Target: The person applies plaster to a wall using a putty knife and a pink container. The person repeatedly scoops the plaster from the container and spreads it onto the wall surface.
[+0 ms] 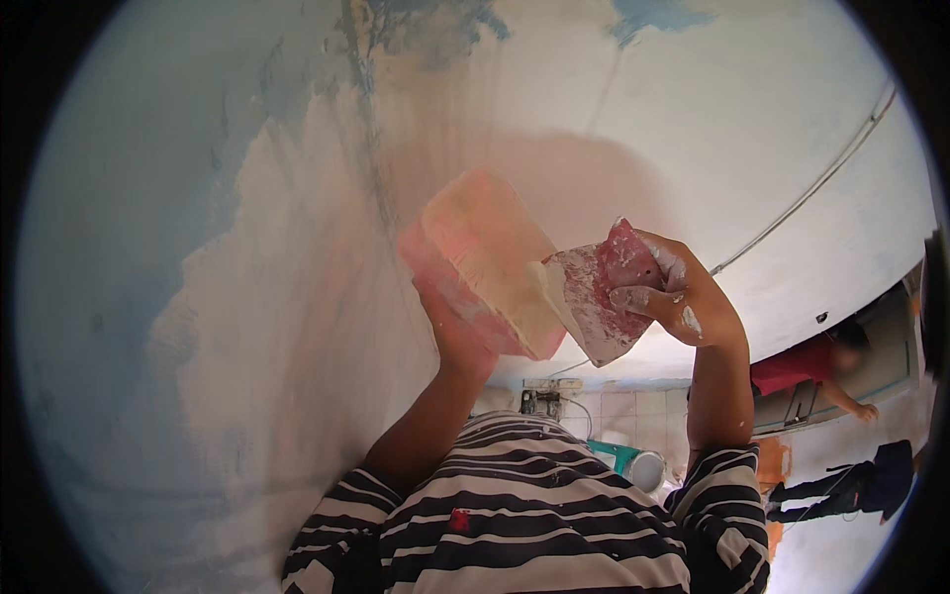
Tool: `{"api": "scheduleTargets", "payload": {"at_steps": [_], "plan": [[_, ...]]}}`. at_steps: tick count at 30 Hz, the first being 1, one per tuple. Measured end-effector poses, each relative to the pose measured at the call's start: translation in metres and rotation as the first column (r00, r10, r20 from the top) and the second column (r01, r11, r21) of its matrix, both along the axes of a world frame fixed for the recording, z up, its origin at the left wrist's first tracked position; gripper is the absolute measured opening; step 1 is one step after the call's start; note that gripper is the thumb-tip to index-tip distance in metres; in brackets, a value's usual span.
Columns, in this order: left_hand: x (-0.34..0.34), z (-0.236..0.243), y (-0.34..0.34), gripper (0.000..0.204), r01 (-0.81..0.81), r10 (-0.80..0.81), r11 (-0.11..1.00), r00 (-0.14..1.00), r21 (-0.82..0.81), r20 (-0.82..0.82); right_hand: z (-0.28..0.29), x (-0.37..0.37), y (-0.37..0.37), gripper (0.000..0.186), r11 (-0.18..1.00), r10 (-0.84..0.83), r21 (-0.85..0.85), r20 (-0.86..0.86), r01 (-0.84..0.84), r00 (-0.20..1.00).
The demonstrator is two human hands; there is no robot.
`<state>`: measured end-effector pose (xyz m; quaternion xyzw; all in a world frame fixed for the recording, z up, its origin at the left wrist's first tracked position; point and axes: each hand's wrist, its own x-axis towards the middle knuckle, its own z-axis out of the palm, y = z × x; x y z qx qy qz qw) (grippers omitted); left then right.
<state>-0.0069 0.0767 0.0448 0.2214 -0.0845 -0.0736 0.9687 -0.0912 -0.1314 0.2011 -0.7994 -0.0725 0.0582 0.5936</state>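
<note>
Head view, pink block [495, 257]: tilted before the wall [237, 277], borne by your left hand [457, 325]; most fingers are hidden, so you cannot tell how firmly they close, and a loose hold could let it slide.
Red scraper [591, 302]: pinched between thumb and fingers of your right hand [695, 295]; its smeared face could make it twist.
Scraper edge: beside the block's right side; hard pressure could tip the block.
Block surface: cream-peach broad face, pink sides, rounded corners.

A head-worn wide fisheye looks down at the nearby hands [690, 303].
</note>
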Motion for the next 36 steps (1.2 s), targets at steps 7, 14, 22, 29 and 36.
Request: {"api": "scheduleTargets", "payload": {"at_steps": [7, 14, 22, 29, 36], "plan": [[0.000, 0.005, 0.002, 0.077, -0.003, 0.003, 1.000, 0.999, 0.008, -0.046, -0.011, 0.002, -0.004, 0.045, 0.997, 0.030, -0.071, 0.035, -0.028, 0.999], [-0.007, -0.003, 0.008, 0.079, -0.040, 0.041, 0.999, 0.999, 0.027, -0.022, -0.011, -0.001, 0.001, 0.052, 0.999, -0.036, 0.031, 0.013, 0.036, 0.999], [-0.004, -0.005, 0.022, 0.073, -0.045, 0.043, 0.998, 0.998, -0.035, -0.040, -0.020, -0.005, 0.004, 0.034, 0.997, -0.007, -0.072, -0.041, 0.004, 0.999], [0.002, -0.014, 0.013, 0.078, -0.064, 0.066, 0.997, 0.994, 0.036, -0.089, -0.034, -0.010, -0.019, 0.034, 1.000, 0.003, 0.027, -0.169, 0.001, 0.986], [0.006, -0.013, 0.016, 0.074, -0.046, 0.046, 0.999, 0.993, 0.001, -0.105, -0.048, -0.004, -0.038, 0.038, 0.999, 0.050, 0.016, -0.189, -0.048, 0.981]]}}
